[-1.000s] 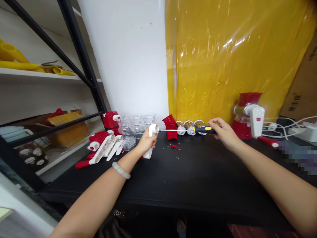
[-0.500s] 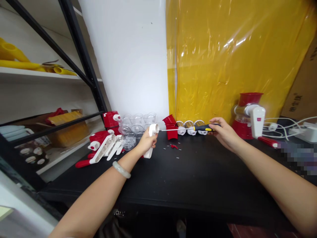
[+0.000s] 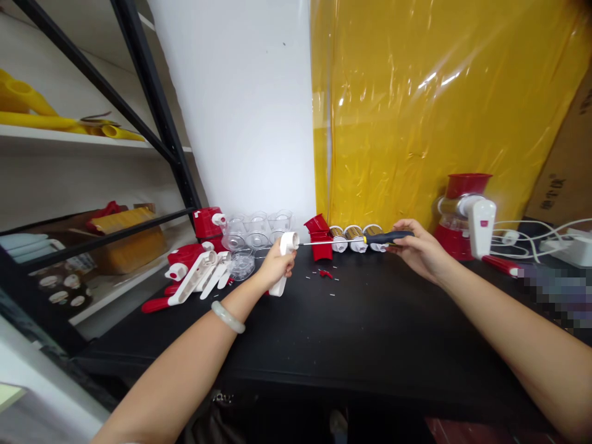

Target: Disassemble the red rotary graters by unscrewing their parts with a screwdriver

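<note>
Yellow tubes [image 3: 37, 121] on white shelf [image 3: 78, 140]; brown cardboard [image 3: 562, 185] behind white cables [image 3: 531, 229]

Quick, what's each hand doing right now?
Left hand: closed on the white crank part.
Right hand: fingers closed on the screwdriver's dark handle.

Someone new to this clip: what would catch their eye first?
Probably the big glossy yellow sheeting filling the back right, beside a plain white panel. Next, the two bare hands above the black table: the left hand grips a white part, and the right hand holds a screwdriver pointing at it. At right stands a red-and-white grinder-like device.
</note>
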Tool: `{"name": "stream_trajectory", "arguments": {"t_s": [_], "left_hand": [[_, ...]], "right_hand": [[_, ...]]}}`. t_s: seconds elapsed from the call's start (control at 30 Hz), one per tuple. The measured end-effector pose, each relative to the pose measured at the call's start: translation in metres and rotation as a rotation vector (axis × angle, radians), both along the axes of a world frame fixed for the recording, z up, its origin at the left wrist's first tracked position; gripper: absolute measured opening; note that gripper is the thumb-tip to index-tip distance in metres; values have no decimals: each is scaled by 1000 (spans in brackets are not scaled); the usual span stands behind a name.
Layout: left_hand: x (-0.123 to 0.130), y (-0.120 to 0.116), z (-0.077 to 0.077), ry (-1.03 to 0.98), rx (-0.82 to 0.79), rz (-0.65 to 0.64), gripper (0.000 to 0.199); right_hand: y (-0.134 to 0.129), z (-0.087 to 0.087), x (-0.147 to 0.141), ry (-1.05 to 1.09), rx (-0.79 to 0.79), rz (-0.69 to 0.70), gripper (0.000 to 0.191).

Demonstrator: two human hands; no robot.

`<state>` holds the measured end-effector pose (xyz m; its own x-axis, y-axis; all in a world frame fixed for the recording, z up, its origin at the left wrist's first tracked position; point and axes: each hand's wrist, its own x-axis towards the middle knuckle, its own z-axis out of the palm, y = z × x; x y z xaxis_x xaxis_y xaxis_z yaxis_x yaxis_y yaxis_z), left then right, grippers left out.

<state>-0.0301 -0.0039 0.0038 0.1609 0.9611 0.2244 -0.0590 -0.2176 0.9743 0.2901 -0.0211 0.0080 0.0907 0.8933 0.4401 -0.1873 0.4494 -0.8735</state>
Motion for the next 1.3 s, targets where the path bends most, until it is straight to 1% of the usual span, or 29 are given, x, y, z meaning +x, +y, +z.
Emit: {"name": "stream_trajectory", "arguments": {"t_s": [0.03,0.1,0.17,0.23,0.27,0.3,0.4,0.43,0.47,0.53,0.6,0.67,0.73,0.83,1.0,1.3], "left_hand": [[0,0,0,-2,-2,-1,56],[-1,1,-1,-2,1,-3,55],[-1,1,-2,2,6,-8,52],[0,1,-2,11,10,-14,52],[0,1,-2,16,10,-16,52],[0,0,-2,19,9,-15,53],[0,1,-2,23,3,-12,54],[0,1,-3,25,0,-14,53],[-1,1,-3,28,-2,-15,53],[-1,2,-3,35,-2,-14,52],[0,3,-4,54,0,-10,52],[0,2,-5,94,-2,-17,52],[0,2,-6,150,-9,-34,52],[-1,3,-8,239,-7,-45,51],[-3,6,-11,379,55,-24,39],[-3,3,-9,485,116,-31,36]], "right_hand": [[0,0,-1,25,-11,18,34],[-1,1,-2,-7,-66,-26,29],[0,0,-2,-155,-124,-124,35],[1,-1,0,-263,-129,-209,37],[1,-1,0,-246,-106,-220,34],[2,-1,1,-185,-77,-201,32],[1,0,0,23,-32,-30,42],[1,0,0,36,-44,1,43],[0,0,0,13,-67,-3,42],[1,0,0,-104,-105,-90,37],[2,-1,1,-218,-94,-196,39],[4,-1,2,-241,-55,-268,39],[5,-1,3,-202,-27,-316,37],[6,-1,3,-179,-9,-339,35],[2,2,-1,-175,-27,-348,32],[0,5,2,-141,-23,-410,22]]}}
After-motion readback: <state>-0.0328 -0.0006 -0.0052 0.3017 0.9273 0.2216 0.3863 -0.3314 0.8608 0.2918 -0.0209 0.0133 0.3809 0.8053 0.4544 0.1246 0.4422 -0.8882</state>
